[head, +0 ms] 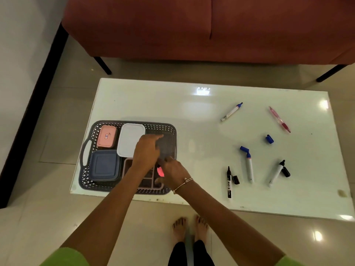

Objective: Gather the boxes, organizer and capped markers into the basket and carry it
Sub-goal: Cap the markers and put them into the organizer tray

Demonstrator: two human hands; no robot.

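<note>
Both hands are over the gray basket (pixel 165 128), which sits on the white table (pixel 172 104). The left hand (pixel 147 150) reaches across it with its fingers stretched out over the bare part of the basket floor, and it holds nothing that I can see. The right hand (pixel 172 172) is just beside it, low over the organizer (pixel 127 167). A bright pink thing (pixel 160 171) shows right at that hand's fingers (too blurry to say what it is), and I cannot tell if the hand grips it or only touches it.

Three boxes with lids on lie in the basket, left of the left hand. The white box (pixel 130 140) is right beside that hand. The pink box (pixel 106 136) is farther left. The blue box (pixel 103 165) lies left of the left wrist, next to the organizer, which has small compartments.

Well off to the right of the right hand, markers lie on the table, outside the basket. The black marker (pixel 229 182) is closest, with its black cap (pixel 235 179) off beside it. Past it lie a blue marker (pixel 247 164) with its cap crooked on the tip, a white marker (pixel 276 173), a loose blue cap (pixel 269 139) and a pink pen (pixel 279 119)
</note>
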